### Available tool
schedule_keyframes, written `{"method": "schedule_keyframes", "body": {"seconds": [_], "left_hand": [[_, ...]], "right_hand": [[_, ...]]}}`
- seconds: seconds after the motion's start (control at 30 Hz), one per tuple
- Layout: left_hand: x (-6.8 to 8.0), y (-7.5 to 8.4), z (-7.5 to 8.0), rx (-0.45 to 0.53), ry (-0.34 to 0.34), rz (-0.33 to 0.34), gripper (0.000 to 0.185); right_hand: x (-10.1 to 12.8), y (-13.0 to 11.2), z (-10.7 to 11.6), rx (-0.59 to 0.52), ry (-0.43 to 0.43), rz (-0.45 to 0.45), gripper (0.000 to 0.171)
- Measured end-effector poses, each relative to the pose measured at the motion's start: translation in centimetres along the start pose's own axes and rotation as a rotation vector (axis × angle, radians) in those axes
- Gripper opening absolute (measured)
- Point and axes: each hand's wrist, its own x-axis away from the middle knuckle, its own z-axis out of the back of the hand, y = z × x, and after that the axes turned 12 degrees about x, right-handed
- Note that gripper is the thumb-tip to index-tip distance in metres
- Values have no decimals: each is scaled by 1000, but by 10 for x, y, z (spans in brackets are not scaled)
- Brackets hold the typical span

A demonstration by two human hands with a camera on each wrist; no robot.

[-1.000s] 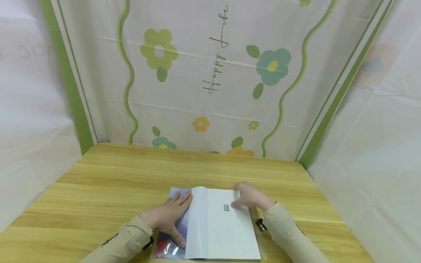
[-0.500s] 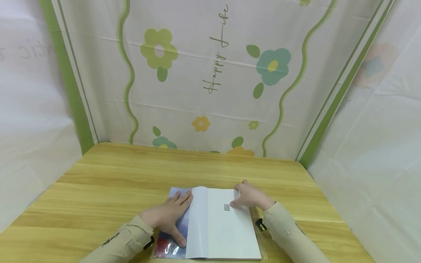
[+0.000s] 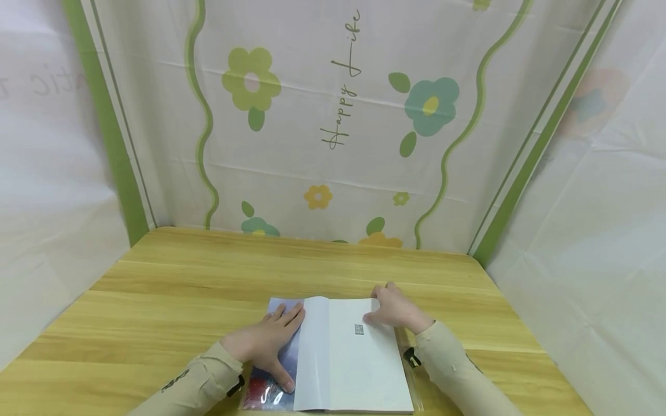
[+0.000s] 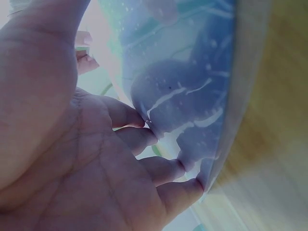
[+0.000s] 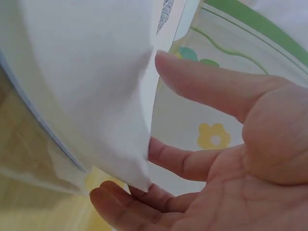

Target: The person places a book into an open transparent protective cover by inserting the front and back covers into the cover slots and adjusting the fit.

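Note:
An open book [image 3: 364, 372] lies flat near the table's front edge, its right page white with a small printed QR code [image 3: 359, 329]. Fingers spread and straight, my left hand [image 3: 267, 342] presses on the purple-blue inside cover [image 3: 289, 355] at the left; that cover looks glossy, in clear plastic [image 4: 168, 91]. My right hand [image 3: 395, 307] is at the page's upper right corner. In the right wrist view, its thumb rests on the face of the white page [image 5: 96, 77] and its fingers reach round the edge, where the corner bends.
The book lies on a wooden table [image 3: 208, 271]. Behind it hangs a white curtain [image 3: 312, 115] printed with flowers, and white sheets enclose both sides. A clear plastic edge [image 3: 416, 398] sticks out past the book's right side.
My right hand has shifted slightly up at the page corner, its thumb sliding a little to the left and its fingers rising. The left hand has stayed in place.

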Motion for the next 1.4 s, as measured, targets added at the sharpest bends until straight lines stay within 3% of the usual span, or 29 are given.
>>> {"method": "schedule_keyframes", "body": {"seconds": [0.23,0.43,0.8,1.4], "left_hand": [[0,-1,-1,4,2,-3,132],[1,0,-1,0,-6,-5,132],[1,0,-2,11,-4,-19,131],[-1,-3,-2,6,-11,-21,131]], "right_hand": [[-1,-2,2,-22,62,0,50],[-1,-3,3,-23,100,6,35],[-1,2,8,-85,73,-51,32],[10,2,22,-177,73,-26,27]]}}
